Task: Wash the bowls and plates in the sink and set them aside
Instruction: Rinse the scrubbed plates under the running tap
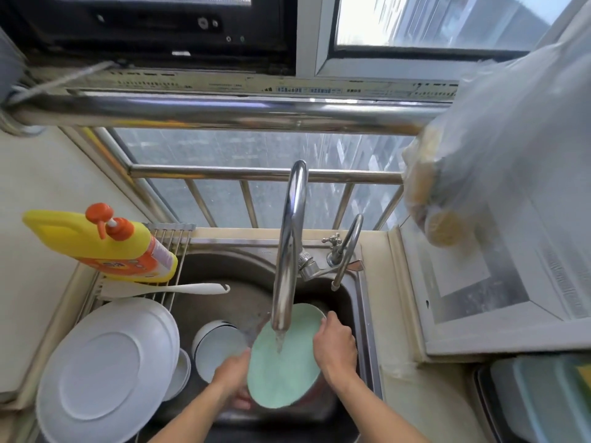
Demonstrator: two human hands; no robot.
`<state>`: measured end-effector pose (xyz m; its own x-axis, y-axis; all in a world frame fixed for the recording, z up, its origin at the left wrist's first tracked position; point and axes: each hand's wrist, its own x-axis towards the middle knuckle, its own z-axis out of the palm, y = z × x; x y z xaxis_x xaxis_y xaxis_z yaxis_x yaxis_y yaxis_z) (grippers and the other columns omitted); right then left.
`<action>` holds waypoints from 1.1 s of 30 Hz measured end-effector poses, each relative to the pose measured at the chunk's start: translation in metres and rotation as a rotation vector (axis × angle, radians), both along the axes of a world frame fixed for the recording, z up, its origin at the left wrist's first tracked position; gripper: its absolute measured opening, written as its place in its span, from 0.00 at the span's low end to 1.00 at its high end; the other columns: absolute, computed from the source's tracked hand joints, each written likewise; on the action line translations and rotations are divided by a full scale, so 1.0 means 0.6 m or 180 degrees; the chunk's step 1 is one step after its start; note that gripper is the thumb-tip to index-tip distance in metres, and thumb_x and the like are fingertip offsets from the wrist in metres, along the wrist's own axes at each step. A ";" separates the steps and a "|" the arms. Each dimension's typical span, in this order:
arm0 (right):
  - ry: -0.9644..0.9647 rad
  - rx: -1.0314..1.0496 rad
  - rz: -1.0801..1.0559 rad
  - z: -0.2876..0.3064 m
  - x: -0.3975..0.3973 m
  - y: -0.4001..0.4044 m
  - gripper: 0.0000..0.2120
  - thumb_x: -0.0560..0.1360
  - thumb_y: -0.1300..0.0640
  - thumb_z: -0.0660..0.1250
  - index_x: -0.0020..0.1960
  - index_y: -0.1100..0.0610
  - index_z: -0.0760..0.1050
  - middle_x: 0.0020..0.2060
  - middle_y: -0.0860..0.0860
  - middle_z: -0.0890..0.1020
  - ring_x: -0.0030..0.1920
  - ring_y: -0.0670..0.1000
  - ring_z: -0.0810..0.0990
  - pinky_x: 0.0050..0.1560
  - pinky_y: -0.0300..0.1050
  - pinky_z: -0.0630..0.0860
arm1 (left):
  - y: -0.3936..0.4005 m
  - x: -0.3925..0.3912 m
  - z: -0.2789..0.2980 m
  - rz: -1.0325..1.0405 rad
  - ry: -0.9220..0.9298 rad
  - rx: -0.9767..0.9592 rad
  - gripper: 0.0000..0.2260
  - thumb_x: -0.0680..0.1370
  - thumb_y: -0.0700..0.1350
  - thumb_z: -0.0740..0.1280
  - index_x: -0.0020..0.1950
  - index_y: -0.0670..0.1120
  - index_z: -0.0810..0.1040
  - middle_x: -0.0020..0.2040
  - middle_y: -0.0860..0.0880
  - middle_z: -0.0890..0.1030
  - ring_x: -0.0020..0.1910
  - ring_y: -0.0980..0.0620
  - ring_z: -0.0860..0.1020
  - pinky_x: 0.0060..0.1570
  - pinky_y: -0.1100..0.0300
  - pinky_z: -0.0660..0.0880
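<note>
A pale green plate (281,369) is tilted up in the steel sink (224,276), under water running from the tall tap (289,251). My left hand (232,372) grips its left rim, fingers hidden behind the plate. My right hand (334,343) grips the right rim with fingers curled over the edge. A white bowl (217,350) sits in the sink just left of the plate. Large white plates (105,369) lie stacked upside down on the rack at the left, with a smaller white dish (180,375) at their right edge.
A yellow detergent bottle (105,244) with an orange pump and a white spatula (166,289) lie on the wire rack (172,244). A second small tap (345,251) stands right of the main one. A plastic bag (479,174) hangs at the right. A grey bin (543,398) sits at the lower right.
</note>
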<state>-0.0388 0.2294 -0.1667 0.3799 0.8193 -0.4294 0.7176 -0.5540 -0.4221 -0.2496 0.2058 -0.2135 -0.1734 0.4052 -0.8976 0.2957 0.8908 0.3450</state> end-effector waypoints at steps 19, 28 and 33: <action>0.1102 0.0383 -0.0762 0.061 -0.032 -0.046 0.07 0.79 0.55 0.60 0.45 0.49 0.74 0.39 0.49 0.81 0.41 0.50 0.79 0.39 0.49 0.73 | 0.023 -0.032 0.119 0.0827 -0.0355 0.0818 0.13 0.83 0.35 0.58 0.56 0.50 0.78 0.52 0.46 0.82 0.47 0.45 0.81 0.41 0.52 0.81; 0.0956 0.0023 -0.0709 0.056 -0.012 -0.039 0.09 0.75 0.48 0.62 0.42 0.52 0.74 0.37 0.51 0.82 0.36 0.53 0.83 0.40 0.53 0.82 | -0.007 -0.009 0.063 0.0309 0.0054 0.0082 0.15 0.82 0.31 0.55 0.66 0.32 0.74 0.47 0.39 0.79 0.39 0.44 0.77 0.38 0.55 0.76; 0.1212 -0.0608 -0.0895 0.038 -0.008 -0.034 0.14 0.77 0.52 0.62 0.48 0.62 0.77 0.39 0.61 0.84 0.27 0.57 0.84 0.28 0.50 0.82 | -0.005 -0.021 0.075 0.0697 -0.0013 -0.0104 0.14 0.81 0.31 0.53 0.57 0.36 0.77 0.37 0.41 0.77 0.32 0.44 0.75 0.18 0.65 0.70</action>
<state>-0.0433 0.2087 -0.1437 0.3617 0.6014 -0.7124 0.3447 -0.7963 -0.4971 -0.2622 0.2027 -0.1688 -0.2503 0.3289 -0.9106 0.0926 0.9443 0.3157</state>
